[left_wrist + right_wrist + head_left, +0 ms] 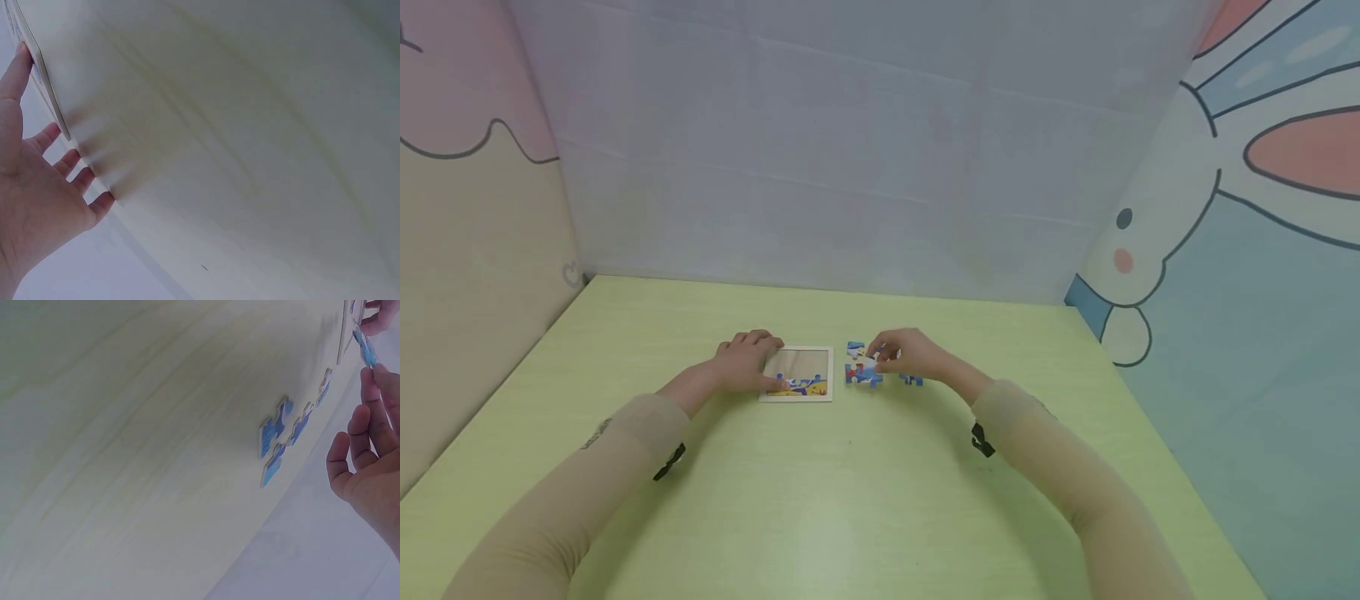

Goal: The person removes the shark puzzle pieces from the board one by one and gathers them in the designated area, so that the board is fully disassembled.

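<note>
A white-rimmed jigsaw tray [831,377] lies on the table, its lower part filled with yellow and blue pieces and its upper part bare wood. My left hand [747,363] rests at the tray's left side. In the left wrist view, the thumb [22,62] lies on the tray while the spread fingers [82,180] touch down beside it. Right of the tray, my right hand [916,353] pinches a blue jigsaw piece [365,349] between thumb and forefinger, raised off the table. Its other fingers are loosely bent.
Several loose jigsaw pieces [275,428] lie on the table under and beside the right hand; one small blue piece [912,380] shows below its wrist. Behind the pale green tabletop [850,500] stands a grey cloth wall [850,167], with painted panels at both sides.
</note>
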`<state>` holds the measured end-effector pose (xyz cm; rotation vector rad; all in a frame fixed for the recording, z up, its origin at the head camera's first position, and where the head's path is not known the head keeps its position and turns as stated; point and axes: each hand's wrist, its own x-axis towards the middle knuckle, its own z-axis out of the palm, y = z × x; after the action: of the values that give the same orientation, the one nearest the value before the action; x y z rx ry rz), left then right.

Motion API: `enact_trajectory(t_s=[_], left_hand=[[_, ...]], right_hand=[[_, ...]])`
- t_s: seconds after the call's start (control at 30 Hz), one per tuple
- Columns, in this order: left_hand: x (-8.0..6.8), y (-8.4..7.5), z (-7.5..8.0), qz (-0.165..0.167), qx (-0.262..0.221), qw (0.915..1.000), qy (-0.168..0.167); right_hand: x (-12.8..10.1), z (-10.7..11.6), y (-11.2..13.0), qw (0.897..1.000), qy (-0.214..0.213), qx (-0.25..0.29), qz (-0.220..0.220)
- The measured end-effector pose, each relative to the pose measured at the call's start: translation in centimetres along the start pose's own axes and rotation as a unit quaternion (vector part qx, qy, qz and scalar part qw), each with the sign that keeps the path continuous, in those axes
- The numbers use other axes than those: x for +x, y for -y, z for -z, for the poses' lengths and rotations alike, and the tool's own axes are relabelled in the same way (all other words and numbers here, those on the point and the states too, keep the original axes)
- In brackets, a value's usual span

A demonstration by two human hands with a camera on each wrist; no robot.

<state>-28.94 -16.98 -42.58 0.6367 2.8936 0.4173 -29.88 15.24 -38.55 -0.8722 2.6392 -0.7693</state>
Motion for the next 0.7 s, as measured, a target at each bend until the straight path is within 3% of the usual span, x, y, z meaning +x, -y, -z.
enact_trajectory(t_s=[0.33,0.7], left_hand=[[-0.2,-0.1,0.2,-0.002,0.002,1.0,0.002],[-0.3,-0.1,0.2,0.0,0.005,1.0,0.002]], right_hand=[[-1.1,0.0,-2.6,1.0,0.022,0.008,-0.011],[-1.1,-0.5,-3.3,1.0,0.014,0.019,-0.004]])
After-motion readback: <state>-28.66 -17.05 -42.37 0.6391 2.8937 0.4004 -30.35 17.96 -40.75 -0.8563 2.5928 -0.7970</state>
